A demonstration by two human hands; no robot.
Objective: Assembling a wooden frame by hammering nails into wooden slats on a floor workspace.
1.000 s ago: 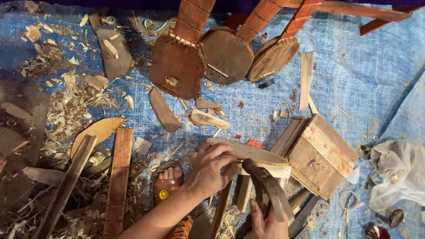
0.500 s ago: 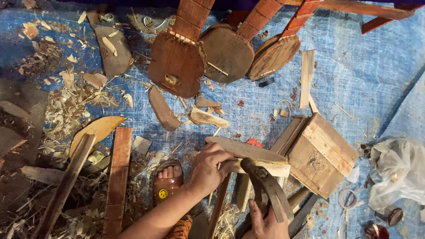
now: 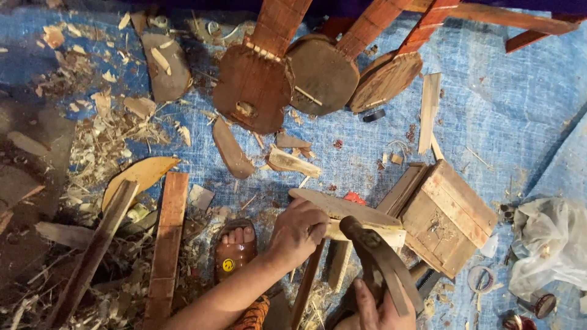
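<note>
Just left of the small wooden box, the left hand has its fingers curled shut over the near edge of a flat oval wooden piece, which lies across a pale wood block touching the box's left side. Below the box and a little left, at the lower edge of view, the right hand is wrapped tight around the handle of a dark adze-like tool, whose head rests near the oval piece just beside the left hand's knuckles; whether the blade touches the wood cannot be told. Left of the left hand a sandalled foot stands on the blue tarp, amid chips and shavings. Farther left of the box lie a reddish plank, a grey slat and a curved yellowish offcut. Above the box, well apart from it, three unfinished wooden stringed-instrument bodies lie side by side with their necks running to the top edge. A thin pale strip lies between them and the box. Right of the box sits crumpled white plastic.
</note>
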